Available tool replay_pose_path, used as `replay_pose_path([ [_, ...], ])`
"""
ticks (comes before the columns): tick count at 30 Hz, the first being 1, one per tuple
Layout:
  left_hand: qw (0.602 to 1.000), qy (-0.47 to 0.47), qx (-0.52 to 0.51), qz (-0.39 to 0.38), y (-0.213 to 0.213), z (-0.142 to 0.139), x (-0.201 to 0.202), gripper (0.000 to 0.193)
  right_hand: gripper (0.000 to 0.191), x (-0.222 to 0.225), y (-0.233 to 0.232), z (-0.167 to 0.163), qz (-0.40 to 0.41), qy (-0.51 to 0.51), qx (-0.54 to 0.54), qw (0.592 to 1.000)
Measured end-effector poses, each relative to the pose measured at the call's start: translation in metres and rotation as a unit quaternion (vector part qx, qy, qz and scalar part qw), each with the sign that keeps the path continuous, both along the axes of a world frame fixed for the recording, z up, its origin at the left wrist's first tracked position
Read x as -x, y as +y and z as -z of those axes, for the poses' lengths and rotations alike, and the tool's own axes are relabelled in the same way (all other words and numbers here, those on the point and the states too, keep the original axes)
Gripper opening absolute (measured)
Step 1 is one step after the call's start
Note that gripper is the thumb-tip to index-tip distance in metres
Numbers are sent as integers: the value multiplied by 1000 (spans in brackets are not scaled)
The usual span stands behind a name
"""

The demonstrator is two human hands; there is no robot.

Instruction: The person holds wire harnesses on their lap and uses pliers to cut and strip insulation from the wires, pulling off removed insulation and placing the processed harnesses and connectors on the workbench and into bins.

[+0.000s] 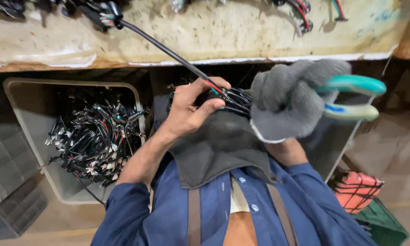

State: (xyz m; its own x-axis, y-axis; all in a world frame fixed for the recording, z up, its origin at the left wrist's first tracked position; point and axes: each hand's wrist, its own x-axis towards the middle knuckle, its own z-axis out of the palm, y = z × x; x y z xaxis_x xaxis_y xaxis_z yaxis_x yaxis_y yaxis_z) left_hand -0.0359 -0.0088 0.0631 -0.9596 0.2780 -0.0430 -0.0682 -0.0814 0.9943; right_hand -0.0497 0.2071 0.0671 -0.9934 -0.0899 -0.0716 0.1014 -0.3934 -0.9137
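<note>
My bare left hand (190, 109) grips a black sheathed cable (168, 50) whose red, green and black inner wires fan out at my fingers into a dark wire bundle (236, 101). The cable runs up and left to the worn bench top (241, 32). My right hand (292, 101) wears a grey knitted glove and is closed on the teal and pale green handles of a plier-type cutting tool (353, 96). Its jaws are hidden behind the glove, close to the bundle. A dark grey cloth (218, 150) lies across my lap under both hands.
A beige plastic bin (29, 114) at the left holds several cut black wire pieces with coloured ends (93, 139). More cables and connectors lie on the bench at the top. An orange netted object (357, 189) sits on a green crate (382, 223) at the lower right.
</note>
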Motion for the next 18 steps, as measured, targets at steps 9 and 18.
replay_pose_path([
  [9,965,160,190,80,10,-29,0,57,21,23,-18,-24,86,-172,81,978],
  [18,854,191,445,189,-52,-30,20,47,28,88,53,-32,-110,220,-746,619],
])
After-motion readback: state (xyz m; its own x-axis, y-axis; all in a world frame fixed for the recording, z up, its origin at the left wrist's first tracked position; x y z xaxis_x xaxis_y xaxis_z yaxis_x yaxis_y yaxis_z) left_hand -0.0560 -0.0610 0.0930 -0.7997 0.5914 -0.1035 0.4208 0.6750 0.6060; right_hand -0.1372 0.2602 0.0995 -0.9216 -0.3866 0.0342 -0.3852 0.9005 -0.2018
